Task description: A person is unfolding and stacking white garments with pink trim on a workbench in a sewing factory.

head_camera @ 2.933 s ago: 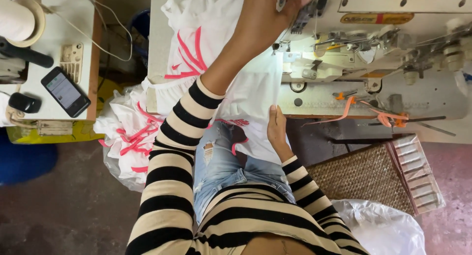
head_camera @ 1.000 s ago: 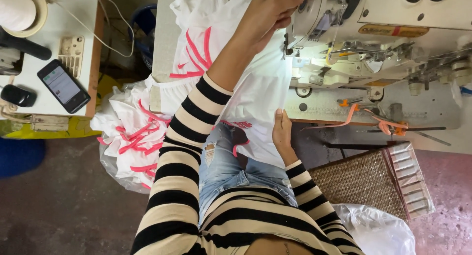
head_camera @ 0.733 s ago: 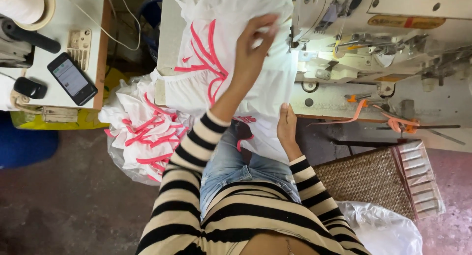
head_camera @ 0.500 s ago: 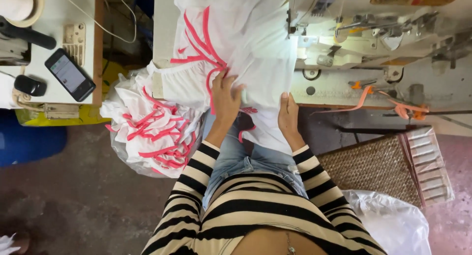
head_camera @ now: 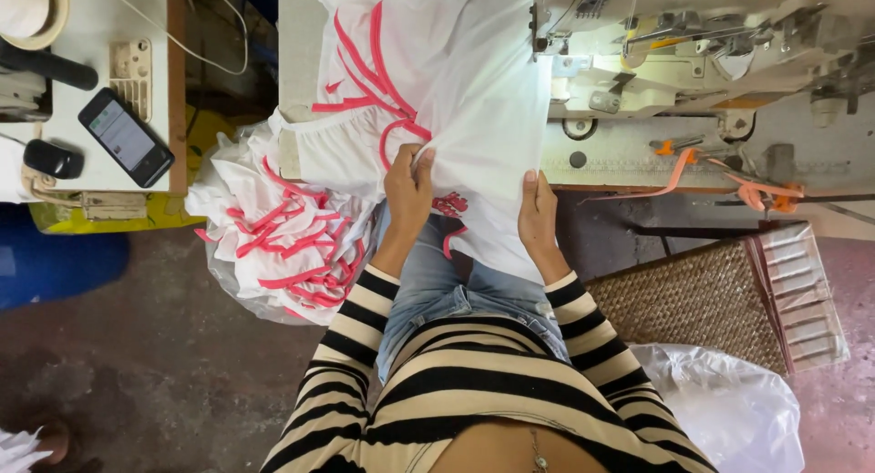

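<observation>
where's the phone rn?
Head view, upper left: the black phone lies screen-up on the white side table, left of the white-and-pink garment both hands grip.

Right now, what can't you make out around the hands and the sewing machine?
- Head view: the needle area of the sewing machine is hidden behind the white garment.
- Left hand: fingertips buried in a fold, grip unclear.
- Right hand: palm side hidden.
- Machine top is cut off by the frame edge.
- Phone screen too small to tell.

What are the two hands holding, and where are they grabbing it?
Both hold the white garment with pink trim. The left hand pinches a fold near its lower edge; the right hand grips the edge on the other side.
</observation>
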